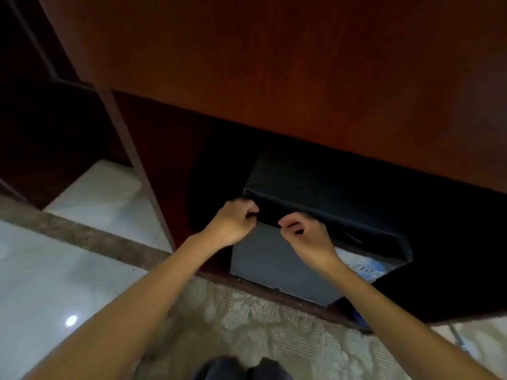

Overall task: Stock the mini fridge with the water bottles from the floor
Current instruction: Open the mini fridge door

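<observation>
A black mini fridge (274,259) stands in a low recess under a reddish wooden cabinet (274,64). Its door faces me and looks shut, with a blue and white sticker (362,266) on its right side. My left hand (233,223) curls its fingers over the top left corner of the fridge door. My right hand (304,234) hooks its fingers over the door's top edge just to the right. No water bottle is plainly visible; a small blue object (358,315) peeks out on the floor behind my right forearm.
A patterned beige carpet (247,325) lies in front of the cabinet. Glossy pale tiles (55,270) and a stone strip (82,237) are on the left. A dark open compartment (41,119) sits left of a wooden upright. My knees (244,368) show at the bottom edge.
</observation>
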Demonstrator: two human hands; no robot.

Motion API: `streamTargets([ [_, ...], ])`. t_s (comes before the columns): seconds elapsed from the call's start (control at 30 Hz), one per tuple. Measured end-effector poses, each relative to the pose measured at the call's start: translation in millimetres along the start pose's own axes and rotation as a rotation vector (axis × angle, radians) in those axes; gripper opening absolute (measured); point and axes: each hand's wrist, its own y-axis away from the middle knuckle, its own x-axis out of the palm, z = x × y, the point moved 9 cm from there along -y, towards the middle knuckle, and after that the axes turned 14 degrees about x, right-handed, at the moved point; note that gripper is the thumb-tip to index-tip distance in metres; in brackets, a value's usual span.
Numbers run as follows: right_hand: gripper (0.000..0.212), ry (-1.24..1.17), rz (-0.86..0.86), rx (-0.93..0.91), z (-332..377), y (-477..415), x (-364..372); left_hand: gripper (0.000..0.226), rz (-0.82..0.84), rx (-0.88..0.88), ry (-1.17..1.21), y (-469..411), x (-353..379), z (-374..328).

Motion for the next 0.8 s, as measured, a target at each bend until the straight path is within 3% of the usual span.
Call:
streamTargets([
  [0.17, 0.033, 0.100, -0.230, -0.129, -37, -30, 19, 0.044, 0.028, 0.203, -0.382, -18, 60, 0],
  [0.27, 0.039, 0.178, -0.376, -0.249, -40, -39, 25, 0.049, -0.072, 0.304, -0.647, -23, 75, 1],
  [0.37, 0.040, 0.222, -0.473, -0.307, -40, -42, 30, 0.048, -0.163, 0.319, -0.717, -24, 85, 0],
  [0.5, 0.043, 0.233, -0.482, -0.319, -41, -41, 34, 0.045, -0.253, 0.263, -0.796, -23, 87, -4],
  [0.8, 0.052, 0.228, -0.383, -0.185, -48, -17, 38, 0.039, -0.118, 0.102, -0.870, -12, 89, -17],
])
